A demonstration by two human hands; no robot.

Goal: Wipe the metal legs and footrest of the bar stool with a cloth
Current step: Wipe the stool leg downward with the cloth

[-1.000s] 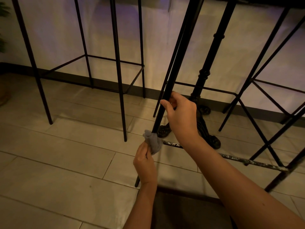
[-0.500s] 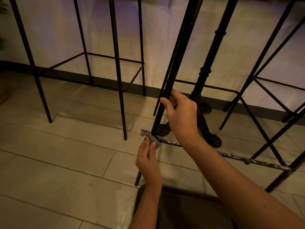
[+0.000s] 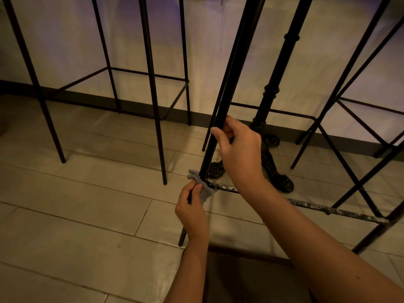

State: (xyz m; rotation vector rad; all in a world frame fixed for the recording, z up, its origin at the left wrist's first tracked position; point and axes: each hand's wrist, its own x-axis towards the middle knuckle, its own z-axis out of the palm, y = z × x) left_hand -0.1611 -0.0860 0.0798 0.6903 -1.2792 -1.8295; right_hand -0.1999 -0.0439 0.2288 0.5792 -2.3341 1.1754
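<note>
While the right hand (image 3: 239,149) gripped the slim black metal leg (image 3: 220,119) of the bar stool partway up, fingers wrapped around it, the left hand (image 3: 192,212) pinched a small grey-blue cloth (image 3: 202,186) closed between thumb and fingers. The cloth was pressed against the joint where that leg met the scuffed, paint-flecked metal footrest bar (image 3: 317,207), which ran off to the right. The leg's foot stood on the pale tiled floor (image 3: 87,204). An ornate black cast-iron table pedestal (image 3: 270,154) stood just behind, and another black-framed stool (image 3: 150,84) was well apart to the left.
</note>
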